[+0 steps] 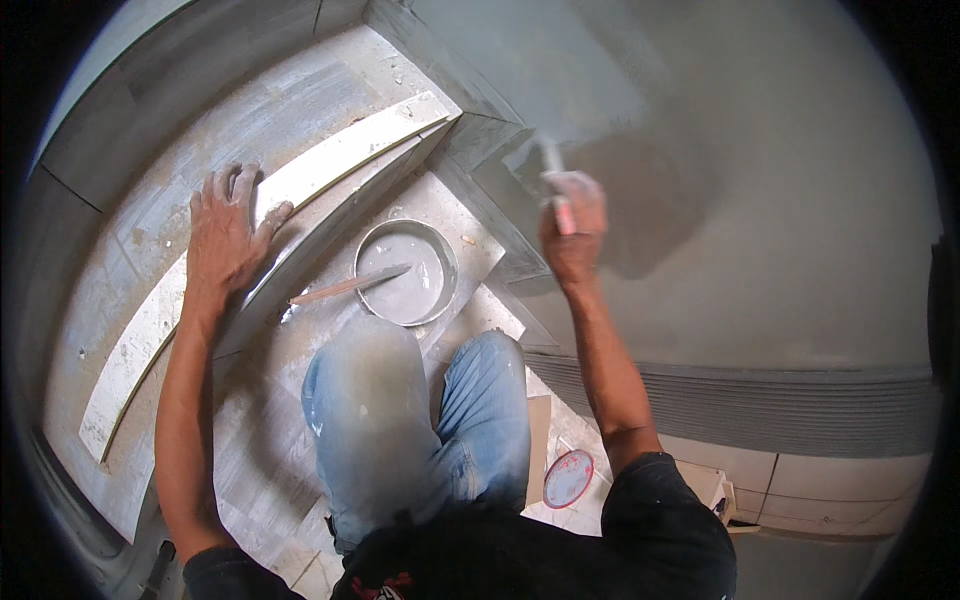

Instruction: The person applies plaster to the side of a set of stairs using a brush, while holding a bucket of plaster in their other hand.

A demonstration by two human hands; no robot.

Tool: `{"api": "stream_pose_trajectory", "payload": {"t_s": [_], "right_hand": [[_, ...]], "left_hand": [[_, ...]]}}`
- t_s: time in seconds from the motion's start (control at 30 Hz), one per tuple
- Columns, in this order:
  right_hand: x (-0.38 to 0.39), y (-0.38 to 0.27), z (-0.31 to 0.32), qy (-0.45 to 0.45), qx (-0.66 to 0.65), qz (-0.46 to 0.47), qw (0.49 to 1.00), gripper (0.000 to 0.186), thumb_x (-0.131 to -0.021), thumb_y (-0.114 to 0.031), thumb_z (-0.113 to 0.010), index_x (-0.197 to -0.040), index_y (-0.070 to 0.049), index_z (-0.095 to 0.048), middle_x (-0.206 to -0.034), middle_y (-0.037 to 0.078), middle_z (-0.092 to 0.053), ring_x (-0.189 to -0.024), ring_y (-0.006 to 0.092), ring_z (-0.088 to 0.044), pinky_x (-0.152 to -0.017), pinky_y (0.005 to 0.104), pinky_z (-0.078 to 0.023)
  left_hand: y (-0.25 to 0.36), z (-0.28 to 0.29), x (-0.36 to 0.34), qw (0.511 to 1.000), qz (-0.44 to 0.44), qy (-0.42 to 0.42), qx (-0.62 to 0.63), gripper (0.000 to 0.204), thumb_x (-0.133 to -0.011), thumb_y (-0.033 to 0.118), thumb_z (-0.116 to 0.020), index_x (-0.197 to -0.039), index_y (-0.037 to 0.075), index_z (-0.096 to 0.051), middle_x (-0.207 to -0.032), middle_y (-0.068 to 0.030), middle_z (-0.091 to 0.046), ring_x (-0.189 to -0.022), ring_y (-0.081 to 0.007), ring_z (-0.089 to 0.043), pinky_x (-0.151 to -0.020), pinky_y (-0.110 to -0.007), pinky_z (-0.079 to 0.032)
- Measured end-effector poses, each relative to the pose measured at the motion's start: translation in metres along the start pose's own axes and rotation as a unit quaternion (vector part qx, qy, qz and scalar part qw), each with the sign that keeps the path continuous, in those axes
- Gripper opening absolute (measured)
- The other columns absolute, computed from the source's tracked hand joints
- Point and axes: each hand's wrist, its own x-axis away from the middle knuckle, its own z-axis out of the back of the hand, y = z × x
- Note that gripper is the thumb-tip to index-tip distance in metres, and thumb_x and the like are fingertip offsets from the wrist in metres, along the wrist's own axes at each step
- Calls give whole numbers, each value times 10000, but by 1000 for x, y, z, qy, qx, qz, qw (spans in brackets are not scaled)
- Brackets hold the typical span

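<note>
My left hand (228,232) rests with fingers apart on a long white curved strip (365,145) lying along the raised tiled ledge. My right hand (572,222) grips a tool with a red handle (563,212), its pale end (550,152) at the grey coated wall (760,200); motion blurs that end. Between my hands stands a round bucket (420,290) of grey mixture, with a long wooden-handled tool (330,290) lying across its rim.
My bent knees (365,390) are below the bucket on the tiled floor. A red-rimmed round lid (568,478) and wooden pieces (700,482) lie at lower right. Grooved grey mortar (800,405) bands the right wall's lower part. A tiled wall (160,90) borders the ledge.
</note>
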Motion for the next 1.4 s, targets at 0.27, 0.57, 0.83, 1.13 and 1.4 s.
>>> {"api": "stream_pose_trajectory", "payload": {"t_s": [0.27, 0.57, 0.83, 1.13, 1.4], "right_hand": [[1, 12, -15, -63, -62, -3, 996, 211, -767, 21, -638, -967, -46, -649, -967, 133, -638, -934, 318, -608, -830, 402, -495], [-11, 5, -6, -61, -87, 13, 994, 196, -746, 33, -661, -926, -44, -648, -927, 116, -644, -914, 310, -624, -814, 396, -514], [-18, -4, -2, -56, -87, 15, 994, 209, -748, 41, -644, -940, -42, -647, -954, 120, -653, -905, 308, -625, -800, 396, -512], [-13, 2, -15, -65, -115, -31, 991, 234, -743, 44, -633, -958, -45, -650, -926, 134, -641, -880, 334, -625, -779, 402, -507], [-43, -6, 16, 3, -69, -19, 997, 193, -759, 22, -663, -940, -44, -650, -924, 117, -645, -887, 298, -631, -782, 386, -514]], "left_hand": [[1, -14, -3, 999, -13, 37, -3, 630, -909, 503, -528, -1347, 52, -483, -1406, -189, -419, -1296, -376, -388, -1117, -495, -285], [0, -13, -3, 1000, 3, 24, -9, 655, -909, 517, -523, -1374, 59, -467, -1411, -188, -422, -1304, -383, -383, -1127, -494, -282], [-1, -10, 0, 999, 21, 11, -24, 662, -910, 527, -517, -1382, 66, -462, -1429, -179, -408, -1312, -388, -376, -1139, -490, -270], [1, -9, -1, 1000, 19, 7, -5, 659, -900, 519, -539, -1368, 60, -472, -1419, -180, -413, -1323, -372, -369, -1147, -484, -260], [1, -7, 0, 999, 25, 11, -19, 680, -905, 543, -513, -1389, 70, -452, -1426, -182, -413, -1336, -379, -355, -1143, -517, -258]]}}
